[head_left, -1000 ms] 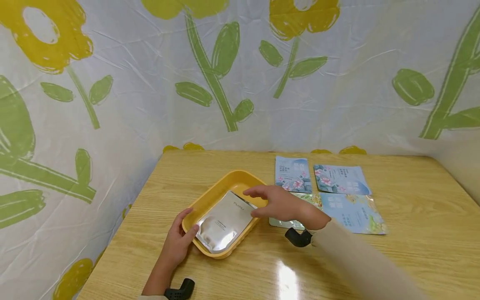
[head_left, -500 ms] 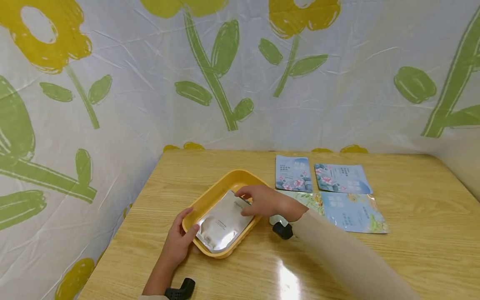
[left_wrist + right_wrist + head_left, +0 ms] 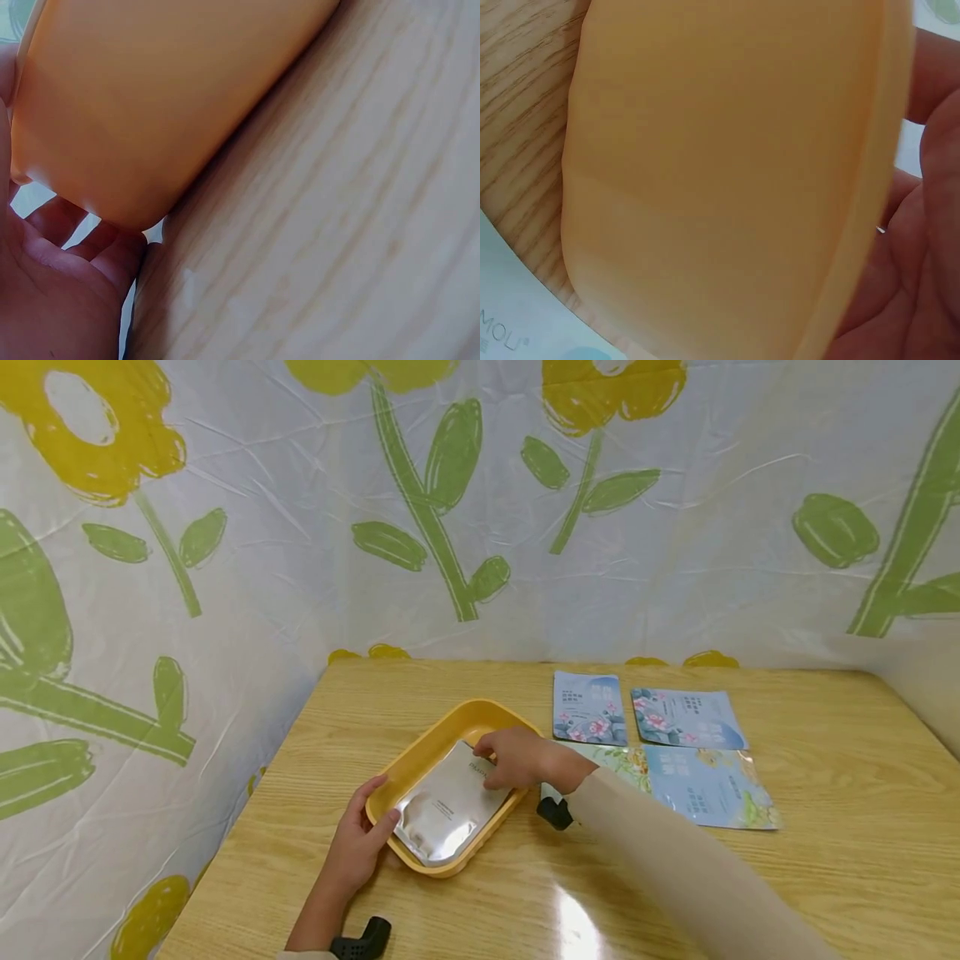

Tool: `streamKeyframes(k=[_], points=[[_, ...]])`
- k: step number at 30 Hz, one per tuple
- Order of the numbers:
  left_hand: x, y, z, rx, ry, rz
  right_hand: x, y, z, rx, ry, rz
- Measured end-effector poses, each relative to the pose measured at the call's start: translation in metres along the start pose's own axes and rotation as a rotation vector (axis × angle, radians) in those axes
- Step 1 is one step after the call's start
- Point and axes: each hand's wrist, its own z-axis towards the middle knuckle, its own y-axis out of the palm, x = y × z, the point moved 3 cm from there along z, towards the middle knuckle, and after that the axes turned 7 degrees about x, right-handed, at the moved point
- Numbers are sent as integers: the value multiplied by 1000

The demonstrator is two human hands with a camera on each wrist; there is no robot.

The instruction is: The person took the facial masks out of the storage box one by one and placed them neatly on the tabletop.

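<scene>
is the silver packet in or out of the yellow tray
In: the silver packet lies inside the yellow tray, whose rim surrounds it.

Pretty cheerful setup tbh: a creased whitish fabric-looking backdrop (image 3: 637,577) runs along the back and left side, covered in big yellow flowers (image 3: 146,422) and chunky green leaves (image 3: 456,456). The table (image 3: 847,793) is light wood grain, kinda glossy, with a bright glare patch (image 3: 576,922) low in the head view.

The table (image 3: 840,785) is lit evenly and brightly, and white glare is reflected from it and from the silver packet (image 3: 444,806). The wrist views are softly blurred, the left being dimmer.
</scene>
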Motion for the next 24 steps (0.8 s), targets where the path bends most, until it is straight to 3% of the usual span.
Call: streamKeyframes(k=[24], points=[[-3,0,1,2,0,-4,2,3,6,-40,66,-19]])
